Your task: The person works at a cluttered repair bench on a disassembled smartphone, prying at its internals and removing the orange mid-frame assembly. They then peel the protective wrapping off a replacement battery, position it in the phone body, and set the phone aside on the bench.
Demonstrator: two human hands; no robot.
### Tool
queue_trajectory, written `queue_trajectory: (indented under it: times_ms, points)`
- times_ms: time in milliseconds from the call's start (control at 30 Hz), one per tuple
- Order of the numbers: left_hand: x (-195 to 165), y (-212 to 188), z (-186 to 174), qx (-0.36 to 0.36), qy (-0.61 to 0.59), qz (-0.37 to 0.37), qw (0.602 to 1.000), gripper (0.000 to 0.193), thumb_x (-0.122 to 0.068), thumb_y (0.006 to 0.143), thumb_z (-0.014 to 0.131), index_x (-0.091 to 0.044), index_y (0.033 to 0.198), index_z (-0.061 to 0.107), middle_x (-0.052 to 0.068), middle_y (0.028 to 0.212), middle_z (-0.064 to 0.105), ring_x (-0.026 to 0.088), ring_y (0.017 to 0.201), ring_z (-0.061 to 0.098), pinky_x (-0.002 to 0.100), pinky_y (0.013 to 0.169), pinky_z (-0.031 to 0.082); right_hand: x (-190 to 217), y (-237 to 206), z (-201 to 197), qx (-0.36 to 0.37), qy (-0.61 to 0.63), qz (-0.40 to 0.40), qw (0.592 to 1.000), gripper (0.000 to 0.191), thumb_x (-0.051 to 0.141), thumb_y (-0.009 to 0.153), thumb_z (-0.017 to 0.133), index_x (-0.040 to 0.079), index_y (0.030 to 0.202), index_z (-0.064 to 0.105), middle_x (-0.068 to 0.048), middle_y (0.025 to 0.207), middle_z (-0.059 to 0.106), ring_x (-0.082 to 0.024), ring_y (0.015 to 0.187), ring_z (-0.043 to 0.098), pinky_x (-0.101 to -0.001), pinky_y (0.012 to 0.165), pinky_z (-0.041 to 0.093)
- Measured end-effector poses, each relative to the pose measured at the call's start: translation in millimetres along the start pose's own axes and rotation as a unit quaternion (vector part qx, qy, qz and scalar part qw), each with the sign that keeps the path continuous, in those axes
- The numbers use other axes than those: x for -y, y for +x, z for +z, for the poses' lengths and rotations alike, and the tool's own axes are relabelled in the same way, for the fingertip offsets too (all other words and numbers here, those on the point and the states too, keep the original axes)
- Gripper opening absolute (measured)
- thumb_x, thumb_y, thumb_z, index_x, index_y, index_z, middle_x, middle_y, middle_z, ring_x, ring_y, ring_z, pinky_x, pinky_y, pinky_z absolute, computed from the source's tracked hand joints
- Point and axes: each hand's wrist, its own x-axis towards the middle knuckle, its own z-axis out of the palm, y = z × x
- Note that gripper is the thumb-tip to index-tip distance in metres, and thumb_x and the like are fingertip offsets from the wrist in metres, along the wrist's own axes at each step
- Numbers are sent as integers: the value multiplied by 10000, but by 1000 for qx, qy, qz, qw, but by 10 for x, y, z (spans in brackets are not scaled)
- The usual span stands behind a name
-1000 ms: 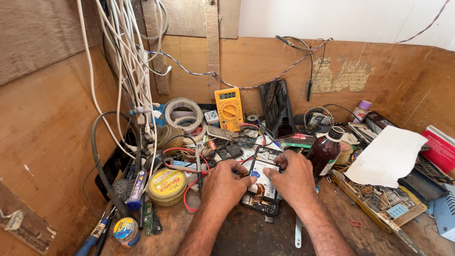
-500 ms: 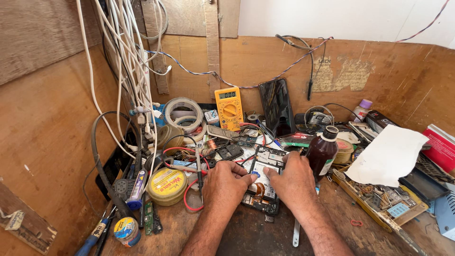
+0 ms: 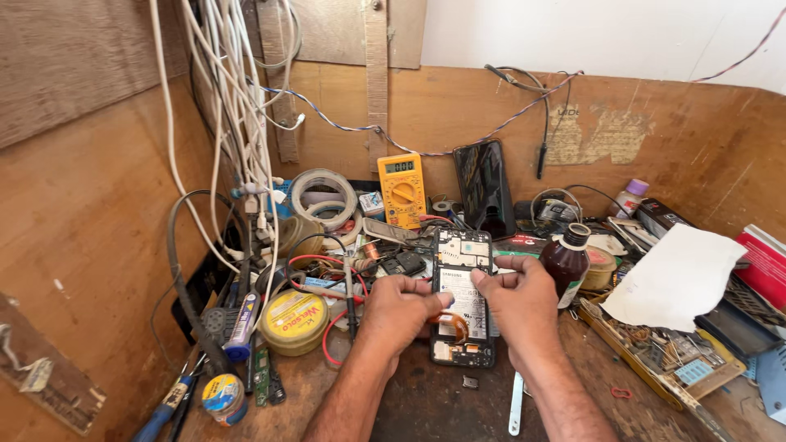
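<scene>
**Opened phone pinched from both sides at desk centre**

Nearest: tweezers (image 3: 515, 403) lie flat on the desk (image 3: 426, 401), just in front of the right wrist; a small dark chip (image 3: 470, 381) lies just below the phone.

Opened phone (image 3: 463, 296) is laid flat, back cover off, long axis running away from the body. It sits between the two hands. Left hand (image 3: 399, 311) is curled, fingertips closed against the phone's left edge near an orange flex ribbon (image 3: 453, 324). Right hand (image 3: 521, 301) is closed, thumb and forefinger pinched at the upper right area of the battery. Both hands are equally near; what exactly is pinched cannot be told.

Left of the hands: yellow paste tin (image 3: 292, 321), red and black probe leads (image 3: 340, 282). Right: brown bottle (image 3: 566, 262), just beside the right hand, could be knocked.

Further back: yellow multimeter (image 3: 402, 188), tape rolls (image 3: 322, 196), a dark phone (image 3: 484, 184) leaned on the wall, white cables (image 3: 237, 106) hung above.
</scene>
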Motion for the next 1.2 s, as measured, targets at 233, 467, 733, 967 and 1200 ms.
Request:
queue_trajectory:
  times_ms: [233, 467, 733, 967, 1200]
  points:
    - [66, 53, -57, 30, -100, -11, 994, 247, -145, 890, 734, 12, 1077, 769, 81, 884, 798, 124, 716, 739, 284, 584, 587, -95, 60, 24, 52, 119, 25, 991, 414, 26, 839, 766, -69, 1215, 622, -123, 884, 702, -157, 782, 666, -283, 654, 528]
    - [58, 30, 12, -1, -81, 39, 996, 224, -98, 863, 765, 50, 1031, 775, 109, 837, 811, 138, 653, 734, 278, 527, 571, -117, 85, 28, 86, 167, 51, 981, 409, 38, 848, 748, -78, 1215, 612, -133, 937, 723, -148, 831, 688, -262, 705, 564]
    - [76, 44, -9, -12, -111, 46, 993, 241, -116, 873, 747, 48, 1050, 754, 104, 841, 803, 129, 665, 729, 257, 528, 561, -80, 73, 5, 147, 139, 96, 975, 328, 25, 805, 788, -95, 1092, 686, -135, 881, 778, -142, 757, 726, -272, 712, 584]
    - [57, 15, 36, 33, -125, 16, 991, 341, -102, 852, 759, 46, 1144, 663, 91, 876, 786, 130, 711, 739, 298, 551, 614, -102, 80, 13, 112, 120, 72, 984, 229, -19, 804, 796, -79, 1016, 732, -142, 847, 760, -132, 702, 683, -271, 635, 560]
    - [69, 44, 13, 9, -134, 36, 990, 310, -87, 863, 744, 75, 1115, 667, 126, 837, 770, 162, 677, 737, 316, 518, 610, -41, 49, -4, 139, 145, 73, 977, 297, 33, 797, 794, -63, 1066, 713, -122, 852, 783, -124, 734, 710, -265, 681, 568]
